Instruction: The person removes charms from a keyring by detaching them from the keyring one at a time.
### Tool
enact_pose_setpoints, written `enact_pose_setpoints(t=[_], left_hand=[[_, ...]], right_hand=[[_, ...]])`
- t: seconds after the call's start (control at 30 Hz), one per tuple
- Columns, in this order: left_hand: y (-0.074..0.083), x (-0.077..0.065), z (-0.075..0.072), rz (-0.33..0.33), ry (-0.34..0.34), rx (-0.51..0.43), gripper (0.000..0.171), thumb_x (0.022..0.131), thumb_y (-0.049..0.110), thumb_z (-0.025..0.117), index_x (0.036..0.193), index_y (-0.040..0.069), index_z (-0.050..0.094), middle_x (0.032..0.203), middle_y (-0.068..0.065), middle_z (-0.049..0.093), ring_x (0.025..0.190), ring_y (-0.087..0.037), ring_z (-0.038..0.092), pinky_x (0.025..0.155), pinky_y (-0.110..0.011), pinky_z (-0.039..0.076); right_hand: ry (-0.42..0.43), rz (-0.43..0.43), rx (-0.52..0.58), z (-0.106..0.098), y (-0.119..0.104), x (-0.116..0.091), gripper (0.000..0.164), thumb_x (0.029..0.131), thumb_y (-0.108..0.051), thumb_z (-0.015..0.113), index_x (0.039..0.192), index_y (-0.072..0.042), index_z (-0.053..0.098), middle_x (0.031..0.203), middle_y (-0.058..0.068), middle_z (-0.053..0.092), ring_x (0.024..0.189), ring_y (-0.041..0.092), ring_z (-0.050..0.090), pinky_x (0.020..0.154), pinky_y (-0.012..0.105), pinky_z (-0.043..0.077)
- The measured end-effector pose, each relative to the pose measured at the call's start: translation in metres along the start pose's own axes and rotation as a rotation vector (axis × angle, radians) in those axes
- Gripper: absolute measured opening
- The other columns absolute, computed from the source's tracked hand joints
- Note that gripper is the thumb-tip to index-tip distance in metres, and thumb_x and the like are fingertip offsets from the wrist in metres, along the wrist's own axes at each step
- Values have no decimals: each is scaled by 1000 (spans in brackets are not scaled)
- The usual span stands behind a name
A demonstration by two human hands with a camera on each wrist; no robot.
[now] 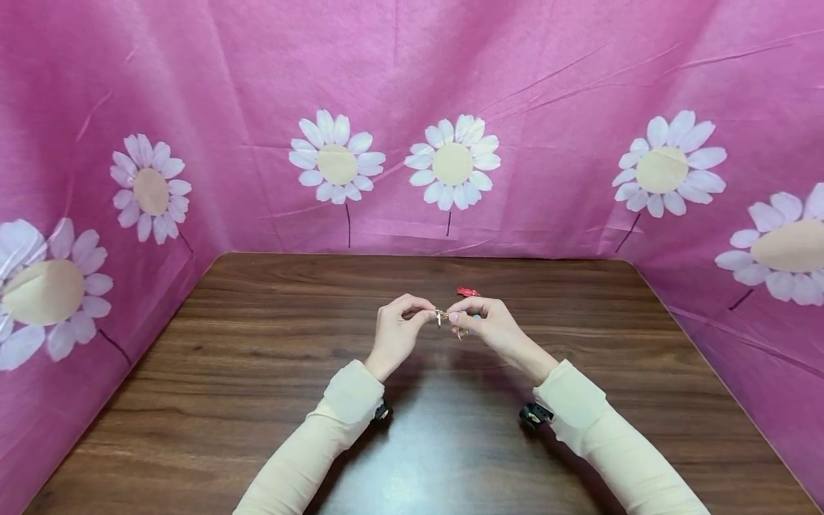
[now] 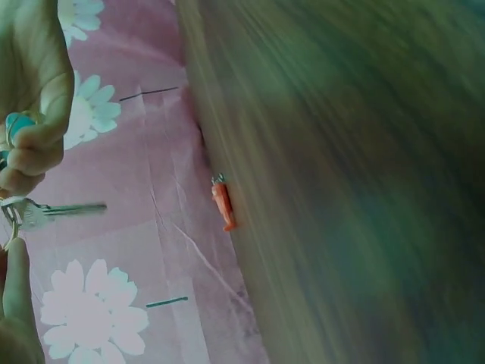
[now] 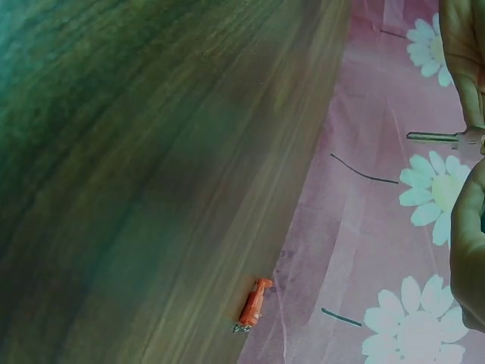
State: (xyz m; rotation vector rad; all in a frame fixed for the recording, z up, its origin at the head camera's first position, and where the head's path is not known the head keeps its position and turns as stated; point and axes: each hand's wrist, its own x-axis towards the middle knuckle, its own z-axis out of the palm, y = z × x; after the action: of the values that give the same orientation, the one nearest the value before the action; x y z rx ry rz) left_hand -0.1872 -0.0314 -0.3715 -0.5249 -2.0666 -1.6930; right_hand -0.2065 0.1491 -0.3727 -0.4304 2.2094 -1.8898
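Note:
My left hand (image 1: pixel 395 332) and right hand (image 1: pixel 496 325) meet fingertip to fingertip over the middle of the table. Between them is a small gold ring (image 2: pixel 13 230), pinched by the left thumb and finger. A silver key (image 2: pixel 72 209) hangs from it, blade down. The right hand holds a gold-coloured keychain (image 1: pixel 460 335) with a turquoise piece (image 2: pixel 18 125) against its curled fingers; the pinched part is mostly hidden. On the table beyond the right hand lies a red charm (image 1: pixel 468 292) with a bit of metal chain at one end.
The brown wood-grain table (image 1: pixel 257 408) has rounded far corners. A pink cloth (image 1: pixel 399 57) printed with white daisies hangs around its back and sides. Dark straps (image 1: pixel 536 415) sit under both wrists, below the pale sleeves (image 1: pixel 576 408).

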Motion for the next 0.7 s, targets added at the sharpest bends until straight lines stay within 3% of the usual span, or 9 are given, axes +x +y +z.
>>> enact_pose_setpoints(t=[0.2, 0.3, 0.4, 0.53, 0.7], left_hand=[[13, 0, -1, -124, 6, -70, 6, 77, -4, 66, 82, -8, 66, 79, -22, 66, 66, -7, 58, 62, -19, 49], [14, -1, -1, -197, -2, -125, 9, 79, -3, 65, 85, -9, 65, 81, -24, 66, 67, -7, 58, 64, -25, 51], [7, -1, 2, -292, 13, -235, 12, 80, -2, 65, 88, -11, 64, 78, -18, 67, 68, -7, 59, 69, -32, 54], [-9, -1, 10, -392, 51, -428, 18, 80, -3, 64, 92, -16, 60, 72, 0, 65, 68, -5, 62, 70, -26, 54], [-13, -2, 15, -429, 82, -524, 12, 81, -7, 62, 90, -15, 60, 71, 4, 64, 68, -5, 62, 69, -20, 54]], right_hand=[[11, -30, -36, 0, -2, 0, 26, 84, -13, 65, 102, 6, 63, 67, -2, 63, 64, 9, 59, 67, 38, 53], [10, -27, -23, 0, -1, 0, 26, 84, -11, 64, 101, 8, 62, 67, -2, 63, 64, 9, 59, 68, 39, 54], [4, -37, -10, 0, -1, 0, 27, 84, -9, 63, 102, 10, 61, 69, -1, 64, 65, 9, 60, 69, 40, 54], [11, -54, -3, 0, 1, 0, 26, 84, -8, 63, 102, 11, 60, 70, 0, 63, 67, 9, 60, 70, 38, 54], [10, -71, 16, -1, 2, 0, 24, 84, -8, 63, 100, 10, 61, 70, -2, 64, 67, 9, 60, 67, 33, 54]])
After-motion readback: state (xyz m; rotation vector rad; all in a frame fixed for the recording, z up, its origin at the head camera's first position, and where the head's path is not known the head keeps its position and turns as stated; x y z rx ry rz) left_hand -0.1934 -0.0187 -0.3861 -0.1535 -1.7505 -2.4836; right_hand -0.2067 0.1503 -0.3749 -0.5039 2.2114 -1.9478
